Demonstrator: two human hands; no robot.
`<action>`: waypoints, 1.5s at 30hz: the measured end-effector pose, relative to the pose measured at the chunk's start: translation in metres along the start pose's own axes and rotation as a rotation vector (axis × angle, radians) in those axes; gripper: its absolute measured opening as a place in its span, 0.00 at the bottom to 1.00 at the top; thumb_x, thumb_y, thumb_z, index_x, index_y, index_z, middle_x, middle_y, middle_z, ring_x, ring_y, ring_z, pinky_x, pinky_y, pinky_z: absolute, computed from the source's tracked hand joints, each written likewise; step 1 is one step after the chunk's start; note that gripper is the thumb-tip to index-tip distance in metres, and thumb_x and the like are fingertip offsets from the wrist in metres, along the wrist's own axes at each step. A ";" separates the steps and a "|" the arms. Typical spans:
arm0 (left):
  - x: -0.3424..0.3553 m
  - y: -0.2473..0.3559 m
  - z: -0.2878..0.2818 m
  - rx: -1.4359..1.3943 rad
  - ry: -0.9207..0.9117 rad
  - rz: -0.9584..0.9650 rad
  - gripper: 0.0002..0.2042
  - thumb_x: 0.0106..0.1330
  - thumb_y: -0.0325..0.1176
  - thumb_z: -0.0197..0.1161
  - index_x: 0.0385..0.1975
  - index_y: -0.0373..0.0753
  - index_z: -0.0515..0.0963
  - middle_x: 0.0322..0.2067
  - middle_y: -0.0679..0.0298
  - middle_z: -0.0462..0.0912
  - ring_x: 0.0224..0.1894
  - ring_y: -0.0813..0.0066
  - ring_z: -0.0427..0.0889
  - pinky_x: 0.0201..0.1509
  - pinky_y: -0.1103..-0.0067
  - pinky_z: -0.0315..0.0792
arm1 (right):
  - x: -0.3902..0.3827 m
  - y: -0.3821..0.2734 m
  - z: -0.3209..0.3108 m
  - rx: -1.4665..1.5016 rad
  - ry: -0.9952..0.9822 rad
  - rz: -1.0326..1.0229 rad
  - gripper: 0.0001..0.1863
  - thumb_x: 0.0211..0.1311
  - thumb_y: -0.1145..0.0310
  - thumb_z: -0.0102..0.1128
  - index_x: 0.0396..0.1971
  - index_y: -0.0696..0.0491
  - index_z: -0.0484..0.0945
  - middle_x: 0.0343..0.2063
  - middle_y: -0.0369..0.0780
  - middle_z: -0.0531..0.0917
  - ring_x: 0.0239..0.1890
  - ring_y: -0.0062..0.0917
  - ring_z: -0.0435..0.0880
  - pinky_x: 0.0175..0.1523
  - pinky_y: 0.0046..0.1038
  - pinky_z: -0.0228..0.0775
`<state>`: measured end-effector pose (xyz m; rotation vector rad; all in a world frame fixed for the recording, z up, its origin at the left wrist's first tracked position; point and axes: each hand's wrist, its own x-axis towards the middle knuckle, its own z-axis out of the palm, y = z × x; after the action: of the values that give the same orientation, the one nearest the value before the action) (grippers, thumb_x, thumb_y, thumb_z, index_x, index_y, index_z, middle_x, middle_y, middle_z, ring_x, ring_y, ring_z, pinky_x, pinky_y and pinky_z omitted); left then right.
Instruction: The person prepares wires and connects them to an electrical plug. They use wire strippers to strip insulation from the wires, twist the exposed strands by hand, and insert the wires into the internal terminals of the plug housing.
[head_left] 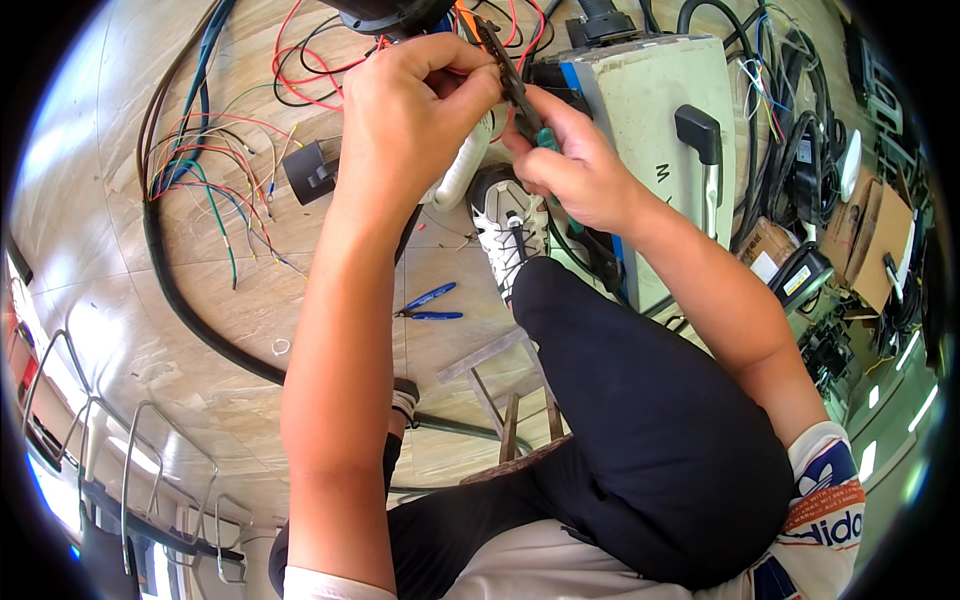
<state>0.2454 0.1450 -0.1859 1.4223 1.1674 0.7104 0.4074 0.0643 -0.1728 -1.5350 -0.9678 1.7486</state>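
Presumably close-set for steadiness: 1 left hand, thumb and finger pinched together, contents hidden; at its 4 o'clock, 1 right hand, clamped on 1 green-handled tool.

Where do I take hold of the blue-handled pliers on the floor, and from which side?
Best around both handles of the blue-handled pliers, coming from the picture's right. They lie with handles spread and free ends toward the right, while the dark head points left, so this approach should keep fingers clear of it.
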 end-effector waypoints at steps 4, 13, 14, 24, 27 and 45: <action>0.000 -0.002 0.000 -0.005 0.009 -0.003 0.05 0.54 0.28 0.66 0.27 0.33 0.83 0.17 0.64 0.81 0.20 0.82 0.77 0.29 0.82 0.72 | 0.000 -0.003 -0.005 0.024 -0.068 0.094 0.29 0.56 0.70 0.53 0.61 0.57 0.68 0.34 0.33 0.73 0.33 0.15 0.69 0.40 0.21 0.66; 0.000 0.003 0.003 -0.025 0.008 -0.011 0.05 0.55 0.28 0.66 0.28 0.33 0.84 0.19 0.63 0.84 0.21 0.82 0.80 0.29 0.82 0.74 | 0.002 -0.003 -0.008 -0.027 -0.099 0.093 0.25 0.58 0.69 0.52 0.58 0.56 0.69 0.31 0.32 0.72 0.27 0.15 0.70 0.35 0.22 0.66; -0.001 0.004 0.002 -0.033 0.000 -0.017 0.05 0.55 0.28 0.65 0.28 0.33 0.84 0.19 0.63 0.84 0.21 0.82 0.81 0.29 0.83 0.74 | 0.001 -0.002 -0.008 -0.022 -0.095 0.106 0.25 0.58 0.69 0.52 0.58 0.56 0.69 0.31 0.32 0.72 0.27 0.15 0.70 0.35 0.22 0.66; -0.002 0.003 0.000 0.027 -0.064 -0.027 0.06 0.63 0.28 0.64 0.33 0.31 0.82 0.25 0.62 0.87 0.29 0.83 0.85 0.34 0.86 0.74 | -0.002 -0.010 -0.004 0.038 -0.076 0.165 0.27 0.58 0.68 0.55 0.60 0.53 0.68 0.34 0.33 0.71 0.36 0.15 0.71 0.40 0.22 0.68; -0.002 0.005 0.000 0.024 -0.061 -0.021 0.06 0.64 0.28 0.64 0.33 0.31 0.82 0.25 0.63 0.87 0.29 0.82 0.85 0.34 0.86 0.74 | -0.001 -0.009 -0.007 0.057 -0.119 0.152 0.28 0.59 0.69 0.56 0.61 0.52 0.67 0.34 0.32 0.71 0.35 0.16 0.72 0.41 0.23 0.68; -0.001 0.003 -0.001 0.067 -0.060 0.156 0.06 0.61 0.28 0.64 0.31 0.31 0.81 0.24 0.57 0.84 0.25 0.69 0.84 0.33 0.77 0.75 | -0.002 -0.011 -0.007 0.019 -0.094 0.057 0.33 0.57 0.71 0.56 0.65 0.56 0.63 0.45 0.36 0.71 0.44 0.20 0.67 0.47 0.23 0.69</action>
<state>0.2454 0.1450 -0.1830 1.5926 1.0506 0.7373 0.4139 0.0692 -0.1631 -1.4937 -0.9582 1.8790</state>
